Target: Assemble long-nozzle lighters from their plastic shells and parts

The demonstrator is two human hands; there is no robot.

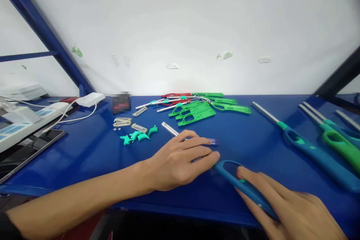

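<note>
Right hand (292, 210) grips the blue handle (254, 194); left hand (178, 157) (gripping or not, can't tell) is by its far end.

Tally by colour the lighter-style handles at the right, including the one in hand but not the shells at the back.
Blue handles: 3 (one in the right hand, at; two on the table, at and)
Green handle: 1
Total: 4
Uncounted: the rod at the right edge; its handle colour isn't visible.

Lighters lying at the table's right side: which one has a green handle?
The green-handled lighter, just right of the leftmost blue lighter; the other handles visible there are blue.
</note>
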